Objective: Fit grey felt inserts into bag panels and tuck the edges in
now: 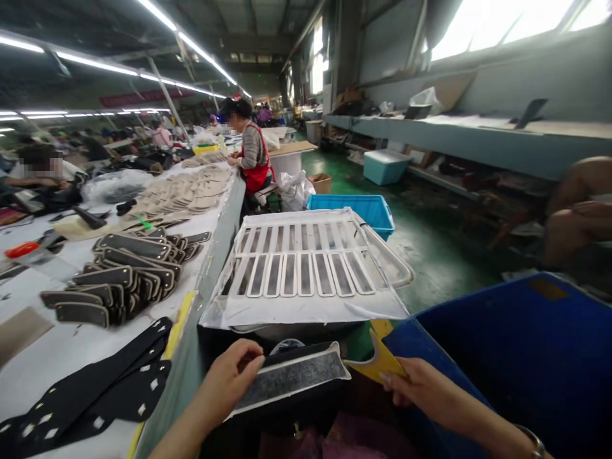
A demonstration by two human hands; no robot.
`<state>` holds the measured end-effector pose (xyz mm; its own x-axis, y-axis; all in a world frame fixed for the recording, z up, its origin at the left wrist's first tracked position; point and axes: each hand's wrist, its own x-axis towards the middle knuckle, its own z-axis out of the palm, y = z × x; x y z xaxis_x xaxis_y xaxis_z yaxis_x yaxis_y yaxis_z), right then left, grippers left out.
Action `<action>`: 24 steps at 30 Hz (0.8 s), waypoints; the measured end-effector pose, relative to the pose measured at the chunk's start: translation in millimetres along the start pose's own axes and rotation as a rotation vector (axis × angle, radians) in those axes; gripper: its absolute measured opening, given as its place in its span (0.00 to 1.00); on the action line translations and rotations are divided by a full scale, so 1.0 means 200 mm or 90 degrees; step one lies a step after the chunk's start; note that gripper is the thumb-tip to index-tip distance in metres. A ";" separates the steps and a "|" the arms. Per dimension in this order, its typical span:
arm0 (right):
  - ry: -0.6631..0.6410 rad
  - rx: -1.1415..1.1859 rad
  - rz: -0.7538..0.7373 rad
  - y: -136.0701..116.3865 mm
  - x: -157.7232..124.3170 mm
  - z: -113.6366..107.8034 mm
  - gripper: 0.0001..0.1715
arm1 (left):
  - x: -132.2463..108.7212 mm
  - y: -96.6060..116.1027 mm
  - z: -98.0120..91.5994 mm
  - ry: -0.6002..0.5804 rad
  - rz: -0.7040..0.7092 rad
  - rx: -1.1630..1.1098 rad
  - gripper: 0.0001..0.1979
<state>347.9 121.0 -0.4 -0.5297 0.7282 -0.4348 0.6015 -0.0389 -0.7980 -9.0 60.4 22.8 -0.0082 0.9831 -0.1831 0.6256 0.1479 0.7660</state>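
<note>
My left hand (229, 376) is closed on the near end of a long dark strip with a white border (296, 379), held flat low in the view. My right hand (421, 389) pinches a thin yellow card-like tool (377, 360) just right of that strip. Just beyond both hands lies a plastic-covered tray (306, 312) carrying two rows of several similar white-bordered strips (301, 261).
A long white worktable (62, 344) at left holds stacked dark pieces (119, 274), black perforated straps (90, 389) and beige pieces (186, 191). A dark blue bin (526, 357) stands at right, a light blue crate (358, 210) beyond the tray. A person in a red apron (251, 153) works farther along.
</note>
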 end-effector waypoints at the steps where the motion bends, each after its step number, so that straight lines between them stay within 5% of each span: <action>1: -0.023 0.041 0.071 0.05 0.01 -0.03 0.23 | 0.09 0.05 0.05 -0.060 0.025 -0.016 0.13; 5: -0.131 0.084 0.206 0.10 0.10 -0.09 0.27 | 0.46 0.15 0.29 -0.350 -0.082 -0.226 0.20; 9: -0.183 -0.091 0.184 0.01 0.25 -0.11 0.30 | 0.66 0.12 0.51 -0.492 -0.187 -0.332 0.28; 14: -0.037 -0.399 0.005 -0.03 0.41 -0.09 0.28 | 0.72 0.05 0.67 -0.689 -0.225 -0.556 0.43; 21: 0.138 -0.510 -0.113 -0.04 0.49 0.03 0.16 | 0.75 -0.01 0.68 -0.602 -0.368 -0.660 0.45; 24: 0.130 -0.568 -0.209 -0.02 0.51 0.05 0.14 | 0.75 -0.02 0.66 -0.606 -0.365 -0.684 0.42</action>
<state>285.0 189.0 -45.6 -0.6885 0.7183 -0.0998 0.7193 0.6589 -0.2201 90.6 192.8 -88.3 0.7011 0.4005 -0.5900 -0.1273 0.8844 0.4491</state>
